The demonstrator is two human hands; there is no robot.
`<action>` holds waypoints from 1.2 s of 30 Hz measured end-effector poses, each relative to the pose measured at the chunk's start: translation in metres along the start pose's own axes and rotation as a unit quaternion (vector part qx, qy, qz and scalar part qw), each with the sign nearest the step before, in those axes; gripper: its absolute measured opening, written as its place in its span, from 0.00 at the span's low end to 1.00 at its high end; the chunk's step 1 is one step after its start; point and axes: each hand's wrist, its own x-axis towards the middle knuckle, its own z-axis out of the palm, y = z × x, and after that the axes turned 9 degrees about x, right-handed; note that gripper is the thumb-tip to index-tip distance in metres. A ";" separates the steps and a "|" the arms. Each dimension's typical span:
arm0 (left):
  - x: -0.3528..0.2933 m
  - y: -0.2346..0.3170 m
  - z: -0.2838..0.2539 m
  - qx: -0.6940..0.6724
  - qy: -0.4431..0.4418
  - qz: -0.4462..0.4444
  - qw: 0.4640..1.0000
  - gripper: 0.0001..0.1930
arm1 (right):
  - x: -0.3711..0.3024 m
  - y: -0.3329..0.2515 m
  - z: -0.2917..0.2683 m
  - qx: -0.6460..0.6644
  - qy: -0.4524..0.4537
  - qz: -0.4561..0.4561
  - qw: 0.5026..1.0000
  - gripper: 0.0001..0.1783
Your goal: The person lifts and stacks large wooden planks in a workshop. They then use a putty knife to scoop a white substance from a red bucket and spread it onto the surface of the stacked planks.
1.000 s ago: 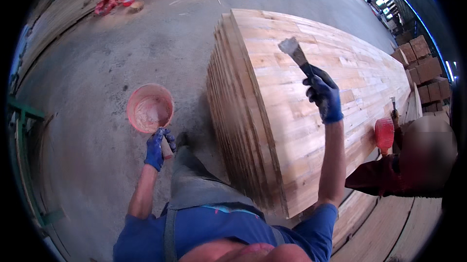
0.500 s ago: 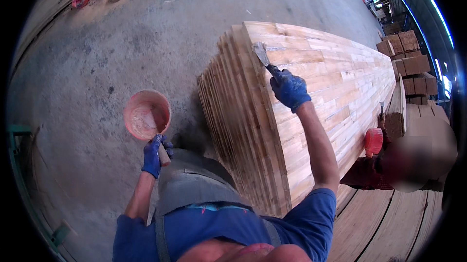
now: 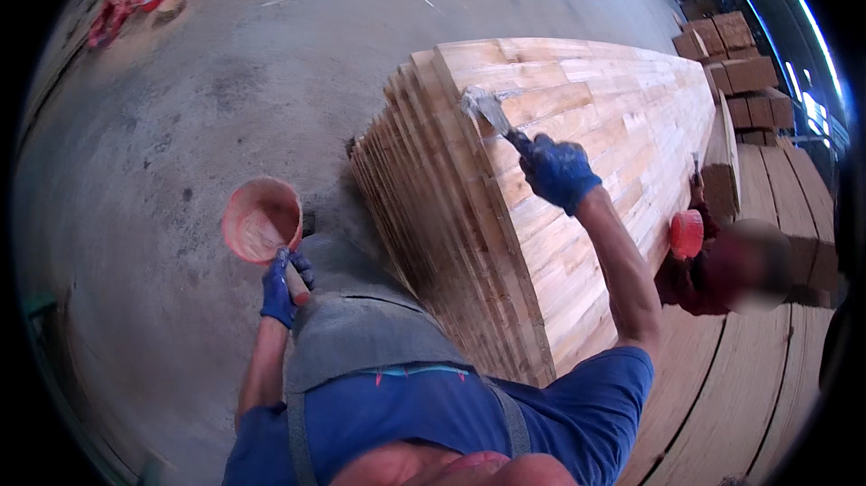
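Note:
My right hand [image 3: 559, 172], in a blue glove, is closed round the dark handle of a putty knife [image 3: 492, 114]. Pale filler clings to the blade, which rests on the near left end of a large panel of joined wood strips [image 3: 622, 125]. This panel tops a tall stack of similar boards [image 3: 451, 215]. Low on the left, my left hand [image 3: 281, 288], gloved too, grips the stubby handle of a pinkish-red pot [image 3: 262, 215]. Filler is smeared over the pot's inner wall and bottom.
Across the stack on the right, another person in dark red holds a red tub [image 3: 686, 233] and a tool. Beyond lie stacked timber blocks [image 3: 749, 74]. Long planks [image 3: 713, 396] lie at the lower right. A red bag [image 3: 110, 19] sits on the concrete floor, far left.
The whole view has shifted a little. My right hand has drawn the putty knife slightly nearer along the panel's end, its handle swung rightward. My left hand still holds the pot.

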 end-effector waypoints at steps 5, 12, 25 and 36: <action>0.071 0.141 -0.005 0.084 0.021 0.001 0.996 0.15 | 0.044 -0.010 -0.067 0.040 0.034 0.112 0.992 0.23; 0.101 0.217 0.033 0.182 0.004 0.036 0.983 0.17 | 0.058 -0.038 -0.019 0.050 -0.043 0.153 0.986 0.28; 0.096 0.187 0.052 0.219 -0.034 -0.036 0.975 0.16 | 0.083 0.024 -0.024 0.036 0.056 0.140 0.988 0.23; 0.123 0.202 0.040 0.195 -0.059 -0.051 0.978 0.16 | 0.078 0.015 -0.011 0.024 -0.055 0.179 0.982 0.27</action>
